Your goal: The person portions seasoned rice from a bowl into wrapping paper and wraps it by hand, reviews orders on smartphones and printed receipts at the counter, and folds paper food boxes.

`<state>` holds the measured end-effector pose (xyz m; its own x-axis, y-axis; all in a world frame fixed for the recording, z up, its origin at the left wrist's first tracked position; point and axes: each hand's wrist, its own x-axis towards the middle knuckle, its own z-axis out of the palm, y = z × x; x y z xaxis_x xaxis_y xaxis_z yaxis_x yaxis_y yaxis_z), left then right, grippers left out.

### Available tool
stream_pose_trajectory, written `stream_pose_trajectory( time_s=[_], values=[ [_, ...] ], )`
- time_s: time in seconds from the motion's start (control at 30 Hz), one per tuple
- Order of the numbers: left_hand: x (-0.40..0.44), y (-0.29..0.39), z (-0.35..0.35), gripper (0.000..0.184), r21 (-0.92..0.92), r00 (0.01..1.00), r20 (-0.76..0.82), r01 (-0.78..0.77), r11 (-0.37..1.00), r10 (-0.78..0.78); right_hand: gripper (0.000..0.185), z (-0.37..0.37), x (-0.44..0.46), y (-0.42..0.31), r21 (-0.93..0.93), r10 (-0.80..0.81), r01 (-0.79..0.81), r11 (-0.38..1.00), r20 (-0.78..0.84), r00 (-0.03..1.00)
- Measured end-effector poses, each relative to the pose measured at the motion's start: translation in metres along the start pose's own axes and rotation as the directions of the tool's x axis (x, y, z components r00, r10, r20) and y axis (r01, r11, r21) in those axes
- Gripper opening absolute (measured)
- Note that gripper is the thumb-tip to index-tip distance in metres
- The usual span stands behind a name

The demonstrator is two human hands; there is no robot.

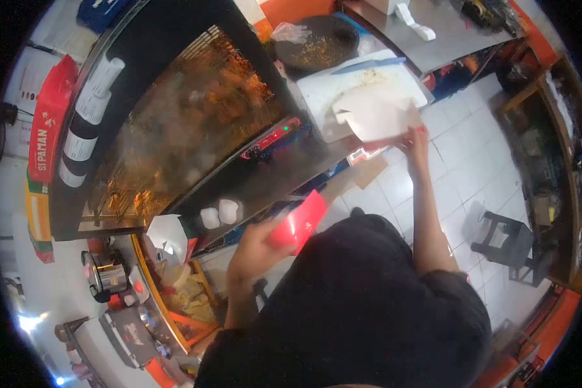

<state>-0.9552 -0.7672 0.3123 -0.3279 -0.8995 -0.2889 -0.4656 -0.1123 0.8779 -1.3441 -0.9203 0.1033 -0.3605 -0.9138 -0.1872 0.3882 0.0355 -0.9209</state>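
Observation:
My left hand (252, 252) is closed around a glossy red piece (301, 220) that looks like a folded carton or lid, held just in front of my body. Its fingers are a little blurred. My right hand (417, 141) reaches forward and grips the near right edge of a red carton (387, 141), largely covered by a pale sheet of paper (375, 116). Paper and carton lie over the near part of a white cutting board (317, 97). Across the board's far side rests a knife with a blue handle (388, 63).
On the left stands a glass-fronted warmer (187, 110) with browned food inside. A round dark chopping block (317, 45) bearing crumbs and a plastic bag is beyond the board. An open white-and-red box (168, 236) sits at lower left. A black stool (507, 242) stands on the tiled floor.

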Motion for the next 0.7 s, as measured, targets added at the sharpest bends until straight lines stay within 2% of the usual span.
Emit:
stream_pose_trajectory(
  time_s=[0.03,0.07,0.1,0.13,0.17,0.2,0.23,0.27,0.3,0.37,0.4,0.43,0.47,0.5,0.53,0.57,0.6,0.63,0.67,0.7],
  values=[
    [-0.005,-0.004,0.002,0.030,0.134,0.991,0.001,-0.131,0.982,0.132,0.067,0.001,0.018,0.018,-0.057,0.091,-0.088,0.994,0.047,0.995],
    [-0.008,-0.004,0.010,0.030,0.132,0.994,0.003,-0.109,0.985,0.110,0.068,-0.003,0.033,0.046,-0.089,0.148,-0.142,0.986,0.069,0.987],
    [-0.013,-0.004,0.018,0.028,0.143,0.991,-0.118,-0.045,0.989,0.062,0.070,-0.006,0.048,0.073,-0.123,0.205,-0.194,0.973,0.090,0.975],
    [-0.018,-0.003,0.025,0.027,0.149,0.971,-0.240,0.018,0.989,0.019,0.074,-0.014,0.062,0.114,-0.312,-0.024,0.099,0.945,0.236,0.971],
    [-0.021,-0.001,0.030,0.041,0.052,0.958,-0.274,0.103,0.993,-0.085,0.076,-0.015,0.067,0.122,-0.382,-0.122,0.255,0.888,0.339,0.933],
    [-0.020,0.001,0.035,0.041,0.050,0.954,-0.287,0.109,0.993,-0.090,0.078,-0.016,0.072,0.129,-0.422,-0.217,0.410,0.808,0.434,0.874],
    [-0.017,0.004,0.041,0.043,-0.040,0.931,-0.359,0.047,0.998,-0.058,0.076,-0.012,0.067,0.120,-0.624,0.013,0.256,0.738,0.393,0.920],
    [-0.014,0.006,0.047,0.044,-0.124,0.899,-0.437,-0.029,0.992,-0.028,0.075,-0.008,0.060,0.111,-0.712,0.119,0.191,0.676,0.362,0.925],
    [-0.010,0.008,0.052,0.044,-0.128,0.888,-0.460,-0.032,0.991,-0.030,0.074,-0.002,0.051,0.100,-0.791,0.224,0.135,0.596,0.326,0.918],
    [0.007,0.010,0.058,0.054,-0.199,0.856,-0.517,-0.110,0.974,-0.009,0.067,0.014,0.019,0.076,-0.825,-0.104,0.366,0.431,0.358,0.928],
    [0.017,0.012,0.062,0.054,-0.204,0.840,-0.542,-0.117,0.972,-0.012,0.059,0.036,-0.008,0.042,-0.667,-0.144,0.441,0.601,0.452,0.880],
    [0.029,0.014,0.066,0.057,-0.168,0.836,-0.546,-0.175,0.970,0.056,0.053,0.072,-0.048,-0.033,-0.542,0.151,0.197,0.817,0.530,0.834],
    [0.038,0.016,0.071,0.060,-0.132,0.827,-0.549,-0.227,0.965,0.120,0.051,0.087,-0.068,-0.055,-0.433,0.133,0.218,0.874,0.647,0.751],
    [0.043,0.018,0.075,0.060,-0.132,0.809,-0.577,-0.228,0.965,0.112,0.049,0.103,-0.084,-0.067,-0.388,0.208,0.107,0.915,0.683,0.700],
    [0.049,0.021,0.077,0.061,-0.198,0.864,-0.497,-0.201,0.959,0.078,0.049,0.110,-0.086,-0.064,-0.385,0.207,0.125,0.914,0.710,0.673],
    [0.054,0.023,0.081,0.062,-0.257,0.908,-0.416,-0.174,0.951,0.054,0.048,0.119,-0.086,-0.058,-0.367,-0.004,0.394,0.843,0.726,0.687],
    [0.064,0.018,0.091,0.049,-0.108,0.794,-0.596,-0.230,0.967,0.122,0.047,0.130,-0.085,-0.057,-0.331,-0.228,0.633,0.700,0.736,0.637],
    [0.067,0.021,0.090,0.046,-0.074,0.787,-0.604,-0.214,0.974,0.127,0.044,0.137,-0.090,-0.066,-0.297,-0.151,0.474,0.829,0.697,0.701],
    [0.069,0.023,0.088,0.043,-0.041,0.780,-0.612,-0.199,0.979,0.133,0.044,0.140,-0.090,-0.065,-0.268,-0.174,0.505,0.821,0.725,0.667],
    [0.071,0.022,0.086,0.039,0.010,0.766,-0.633,-0.137,0.990,0.112,0.043,0.140,-0.090,-0.059,-0.231,-0.159,0.452,0.861,0.724,0.671]
  ],
)
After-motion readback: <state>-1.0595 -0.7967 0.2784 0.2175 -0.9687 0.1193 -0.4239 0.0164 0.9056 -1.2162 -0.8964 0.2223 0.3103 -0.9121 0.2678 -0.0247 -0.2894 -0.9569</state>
